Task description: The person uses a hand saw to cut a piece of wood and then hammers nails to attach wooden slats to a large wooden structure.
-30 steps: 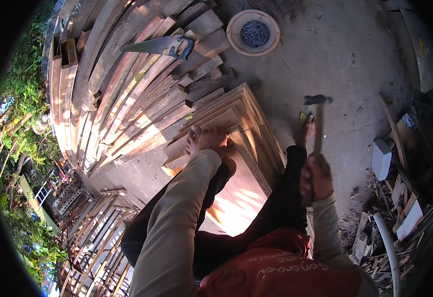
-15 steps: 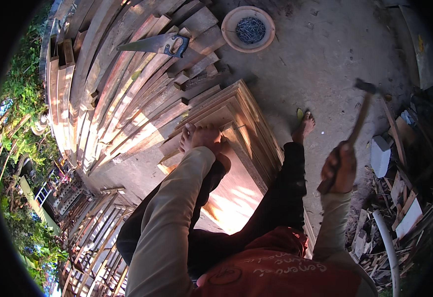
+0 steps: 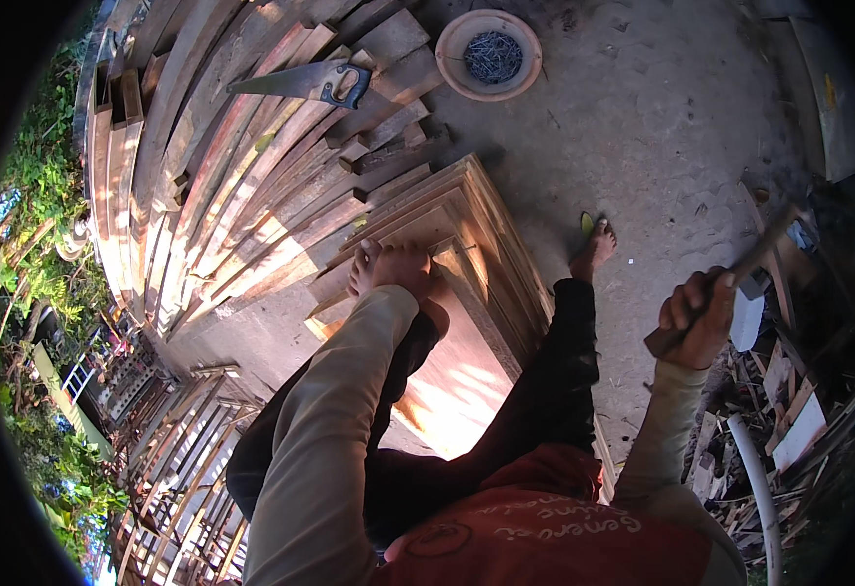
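My right hand [image 3: 698,317] is closed around the wooden handle of a hammer [image 3: 765,239], raised at the right. The hammer's head end is smeared by motion. My left hand [image 3: 394,269] bends over the near-left end bar of a wooden frame [image 3: 491,308], its fingers curled down and partly hidden. This frame lies on top of a stack of similar frames [image 3: 511,244], between my legs. By the frame's corner, right of my left hand, a thin dark sliver like a nail [image 3: 469,248] shows.
Long timber planks [image 3: 252,176] fan out at the left, with a handsaw [image 3: 300,83] lying on them. A round bowl of nails [image 3: 493,59] stands on the concrete floor [image 3: 633,127]. Wood scraps [image 3: 789,410] and a white pipe [image 3: 755,488] lie at the right. My bare foot [image 3: 596,249] is beside the stack.
My right hand has moved up and to the right, and the hammer has tipped back, its head swinging outward to the right. My left hand stays on the frame.
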### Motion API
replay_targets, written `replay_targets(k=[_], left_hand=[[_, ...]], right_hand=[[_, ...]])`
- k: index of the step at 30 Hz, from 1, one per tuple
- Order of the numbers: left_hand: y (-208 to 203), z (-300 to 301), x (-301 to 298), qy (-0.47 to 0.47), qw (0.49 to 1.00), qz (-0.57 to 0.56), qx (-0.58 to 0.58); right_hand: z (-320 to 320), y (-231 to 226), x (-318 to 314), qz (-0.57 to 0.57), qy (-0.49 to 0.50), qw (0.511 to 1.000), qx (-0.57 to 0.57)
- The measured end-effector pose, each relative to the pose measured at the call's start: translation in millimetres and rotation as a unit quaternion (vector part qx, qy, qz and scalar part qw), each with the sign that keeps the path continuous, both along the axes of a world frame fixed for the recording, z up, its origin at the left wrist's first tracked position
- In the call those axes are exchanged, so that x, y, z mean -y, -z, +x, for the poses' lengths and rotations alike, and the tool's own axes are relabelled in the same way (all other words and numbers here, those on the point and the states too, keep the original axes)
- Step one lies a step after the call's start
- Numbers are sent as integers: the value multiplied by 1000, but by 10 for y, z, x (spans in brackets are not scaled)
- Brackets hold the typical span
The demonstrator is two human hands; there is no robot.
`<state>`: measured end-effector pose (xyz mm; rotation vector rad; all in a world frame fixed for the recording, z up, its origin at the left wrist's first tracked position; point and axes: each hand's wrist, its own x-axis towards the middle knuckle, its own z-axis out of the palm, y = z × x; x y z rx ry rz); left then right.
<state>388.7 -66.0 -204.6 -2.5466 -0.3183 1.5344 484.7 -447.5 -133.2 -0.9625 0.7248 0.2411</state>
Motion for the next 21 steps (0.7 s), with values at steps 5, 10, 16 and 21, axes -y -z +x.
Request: replay_targets(k=[5,10,16,21], left_hand=[[350,-413,-337,-17,999,25,41],[-62,83,-60,-18,999,-6,41],[-30,76,77,-25,999,-30,-22],[142,-304,150,-102,993,47,-38]], right_hand=[[-531,-432,-1217,67,-120,919,-370],[-637,-94,-637,66,-235,932,-269],[-436,-9,-575,-32,112,992,-45],[-1715,110,-622,71,-247,927,-274]])
